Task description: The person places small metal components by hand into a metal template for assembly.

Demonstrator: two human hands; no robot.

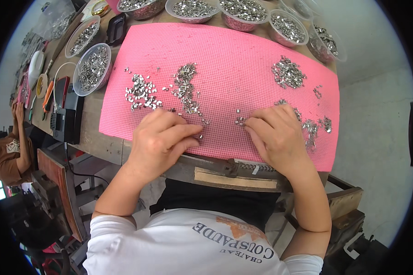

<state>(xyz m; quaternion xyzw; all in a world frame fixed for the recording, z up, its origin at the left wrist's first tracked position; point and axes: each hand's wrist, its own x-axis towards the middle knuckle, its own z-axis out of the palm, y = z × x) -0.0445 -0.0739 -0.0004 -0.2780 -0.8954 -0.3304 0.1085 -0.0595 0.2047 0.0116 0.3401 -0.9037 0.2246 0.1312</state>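
A pink textured mat point(225, 64) covers the work table, with heaps of small shiny metal pieces on it. My left hand point(158, 140) is at the near edge of the mat, thumb and index finger closing around a small metal piece point(200, 136). Just beyond that hand runs a long heap of metal pieces point(186, 89), with a looser spread point(142, 93) to its left. My right hand point(277, 135) rests its pinched fingertips beside a little cluster of pieces point(239, 121); what they grip, if anything, is hidden. Smaller groups of pieces point(311, 128) lie right of it.
Clear plastic bowls point(244, 25) full of metal pieces line the far edge; two more bowls point(92, 68) stand at the left. A round heap point(288, 73) sits far right on the mat. A black device point(68, 123) and hand tools lie left. Another person point(16, 151) works at far left.
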